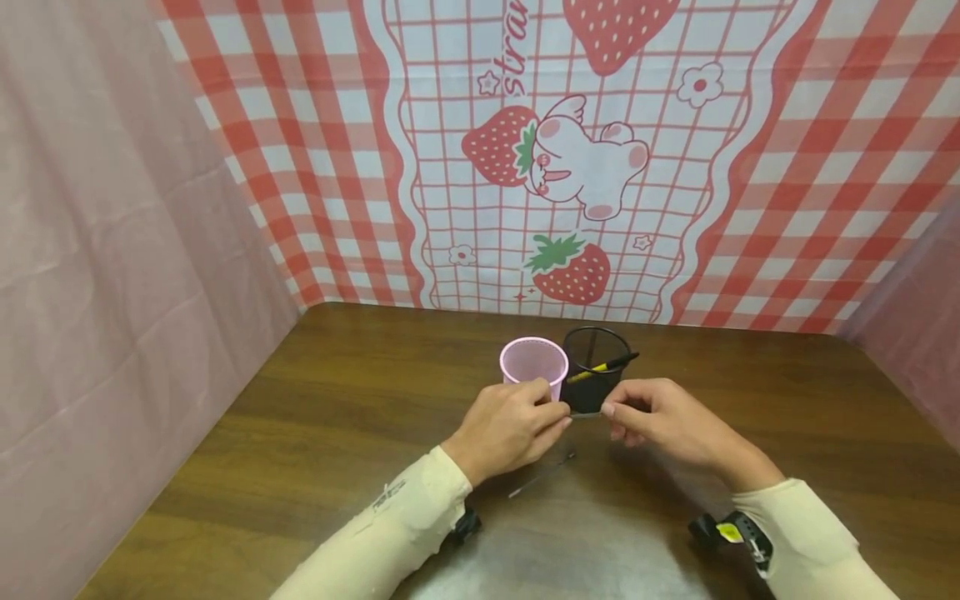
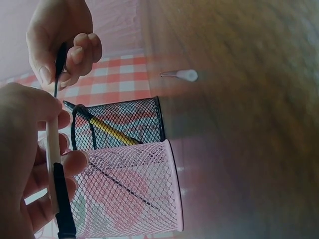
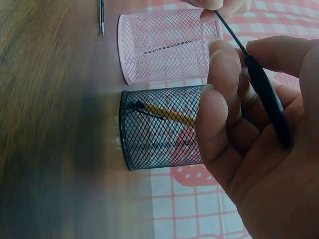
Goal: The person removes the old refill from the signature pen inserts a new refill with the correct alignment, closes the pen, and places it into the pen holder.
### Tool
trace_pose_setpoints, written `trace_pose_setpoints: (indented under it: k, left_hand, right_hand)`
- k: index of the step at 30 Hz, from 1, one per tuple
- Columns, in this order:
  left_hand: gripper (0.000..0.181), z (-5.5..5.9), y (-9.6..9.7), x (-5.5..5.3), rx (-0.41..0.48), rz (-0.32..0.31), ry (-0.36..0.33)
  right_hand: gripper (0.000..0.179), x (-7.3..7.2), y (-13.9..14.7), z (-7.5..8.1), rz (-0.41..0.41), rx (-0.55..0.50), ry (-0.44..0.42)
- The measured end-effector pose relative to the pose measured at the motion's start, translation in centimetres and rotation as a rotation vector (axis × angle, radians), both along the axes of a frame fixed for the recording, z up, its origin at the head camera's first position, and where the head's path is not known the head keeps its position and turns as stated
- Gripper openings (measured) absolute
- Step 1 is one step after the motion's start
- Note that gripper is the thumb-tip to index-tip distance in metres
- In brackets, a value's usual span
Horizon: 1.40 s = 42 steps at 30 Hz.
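Note:
My left hand [image 1: 517, 421] grips a pale tube with a black end, like a pen barrel [image 2: 52, 142]. My right hand [image 1: 667, 421] holds a black tapered piece [image 3: 266, 92] between thumb and fingers. A thin dark rod [image 3: 231, 31] runs from that piece to the left fingertips; whether it enters the tube is hidden. On the table below the hands lies a thin stick like a pen refill [image 1: 540, 477]. Just beyond the left fingers stands a pink mesh cup [image 2: 127, 194]. Beside it is a black mesh cup [image 1: 588, 396] with a yellow and black pen [image 1: 600, 367] leaning in it.
The brown wooden table [image 1: 337, 392] extends on both sides of the hands. Behind it hangs a red checked cloth [image 1: 337, 125] with strawberry prints, and pink curtains [image 1: 127, 250] flank the table. Both wrists carry a black strapped device [image 1: 750, 537].

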<state>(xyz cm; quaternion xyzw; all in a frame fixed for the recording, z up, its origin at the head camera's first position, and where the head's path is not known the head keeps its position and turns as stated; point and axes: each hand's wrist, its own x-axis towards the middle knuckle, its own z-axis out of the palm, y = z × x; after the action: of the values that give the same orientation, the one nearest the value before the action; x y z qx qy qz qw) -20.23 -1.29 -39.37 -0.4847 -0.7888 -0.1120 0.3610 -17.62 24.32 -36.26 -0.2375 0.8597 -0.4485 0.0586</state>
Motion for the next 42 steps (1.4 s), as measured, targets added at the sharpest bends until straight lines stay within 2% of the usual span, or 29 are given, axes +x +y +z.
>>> trace_pose_setpoints:
  k: [11,21,36,42]
  left_hand:
    - [0.013,0.12,-0.02,0.11,-0.018,0.022,0.002]
    - [0.013,-0.09,0.07,-0.02,0.0,0.024,0.015]
    - [0.012,-0.05,-0.01,0.16,-0.002,0.035,-0.017]
    - [0.016,-0.06,-0.04,0.21,0.0,0.047,-0.027]
  right_hand:
    - [0.018,-0.15,0.45,0.01,-0.038,-0.001,-0.003]
    - [0.018,-0.32,0.63,-0.26,-0.097,-0.025,0.016]
    - [0.017,-0.55,0.92,-0.29,-0.121,-0.037,0.025]
    - [0.018,-0.6,0.81,-0.41,-0.133,-0.036,0.021]
